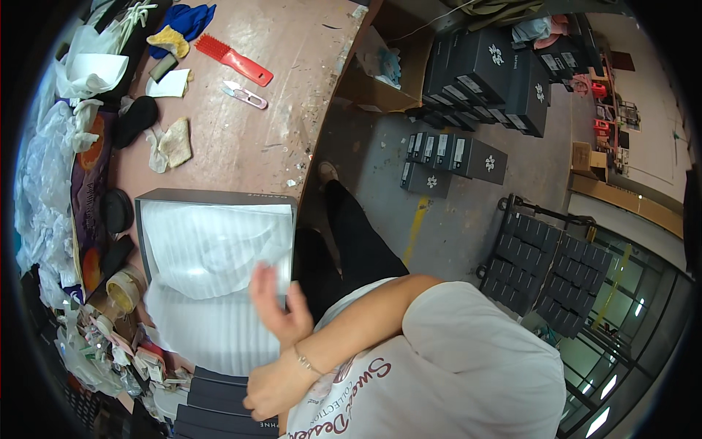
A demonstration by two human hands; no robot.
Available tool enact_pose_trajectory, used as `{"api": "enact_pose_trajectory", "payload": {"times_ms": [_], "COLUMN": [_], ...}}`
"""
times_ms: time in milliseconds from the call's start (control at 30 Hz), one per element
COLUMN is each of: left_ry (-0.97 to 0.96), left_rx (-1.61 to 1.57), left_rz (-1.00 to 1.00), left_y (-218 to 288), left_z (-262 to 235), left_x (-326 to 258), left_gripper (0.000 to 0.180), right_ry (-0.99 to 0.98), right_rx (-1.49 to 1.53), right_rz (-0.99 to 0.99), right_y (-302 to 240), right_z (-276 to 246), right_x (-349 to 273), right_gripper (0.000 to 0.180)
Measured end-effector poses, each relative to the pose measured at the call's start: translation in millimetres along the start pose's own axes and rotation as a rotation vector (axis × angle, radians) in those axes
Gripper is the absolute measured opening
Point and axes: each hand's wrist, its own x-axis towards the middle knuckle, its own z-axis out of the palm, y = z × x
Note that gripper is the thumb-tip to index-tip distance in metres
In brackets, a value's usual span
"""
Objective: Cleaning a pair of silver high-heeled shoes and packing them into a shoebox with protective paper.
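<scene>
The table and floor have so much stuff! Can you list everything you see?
Open box: one, grey, white tissue paper inside, table near edge.
Brush: one, red, table top.
Small clippers: one, pink, beside brush.
Blue cloth: one, table's far end.
Dark boxes: many, stacked on floor.
Cardboard box: one, brown, on the floor beside the table.
Cart: one, black, loaded with dark boxes.
Left hand: on stacked dark lids.
Right hand: raised at box's corner, open.

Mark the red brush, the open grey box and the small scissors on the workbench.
red brush (235, 60): head view, on its handle near the bristles.
open grey box (219, 197): head view, on its far rim.
small scissors (245, 94): head view, on the middle of the pink grip.
</scene>
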Motion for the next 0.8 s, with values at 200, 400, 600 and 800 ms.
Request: {"api": "enact_pose_trajectory", "payload": {"times_ms": [200,400,600,800], "left_ry": [0.344,0.318,0.248,0.253], "left_rx": [-0.509,0.186,0.334,0.359], "left_rz": [-0.572,-0.135,-0.261,-0.203], "left_y": [-63,-53,-106,-125], "left_z": [-42,-47,-62,-48], "left_x": [-4,19,42,35], "left_gripper": [0.061,0.057,0.057,0.059], "right_ry": [0.763,0.483,0.548,0.458], "right_rx": [-0.275,-0.708,-0.807,-0.701], "right_rz": [0.427,0.557,0.561,0.492], "right_y": [95,142,144,150], "right_z": [-91,-68,-89,-89], "right_x": [-41,-49,-39,-41], "right_gripper": [0.011,0.02,0.018,0.011]}}
